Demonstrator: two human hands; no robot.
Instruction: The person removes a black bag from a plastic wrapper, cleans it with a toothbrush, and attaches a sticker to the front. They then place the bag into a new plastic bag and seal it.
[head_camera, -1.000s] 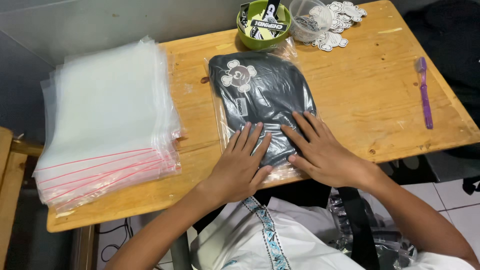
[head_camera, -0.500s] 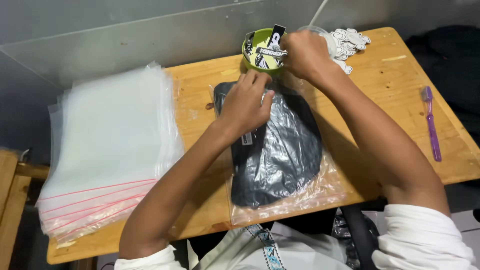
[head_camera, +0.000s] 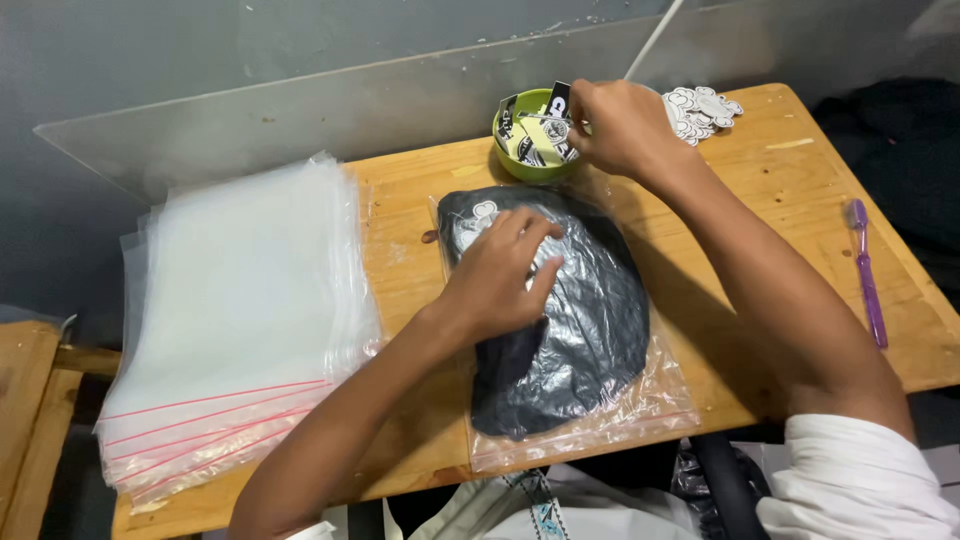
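Left hand (head_camera: 500, 275) is down flat, fingers spread and pressing on the bagged garment (head_camera: 560, 320), right near its upper end where a small white print shows through the plastic. The garment itself is black, folded into a rounded bundle, and sits inside a clear plastic bag in the middle of the wooden table (head_camera: 780, 230), its open, crinkled end pointing toward the person.

Right hand (head_camera: 620, 125) is up at the far edge, fingers curled and closed at the rim of the green bowl (head_camera: 535, 140); it looks to be pinching one of the little black-and-white tags there, though exactly what sits between the fingertips is hard to make out. The bowl is heaped with those tags and stands just beyond the top of the bag (nearly touching it).

Further out: a pile of white cut-out pieces (head_camera: 705, 108) lies just right of that hand, near the table's back corner. A purple toothbrush-like tool (head_camera: 868, 285) rests alone toward the right edge, well apart from both hands. Over on the left, a thick stack of empty clear bags (head_camera: 240, 320) with red seal strips overhangs the table's edge.
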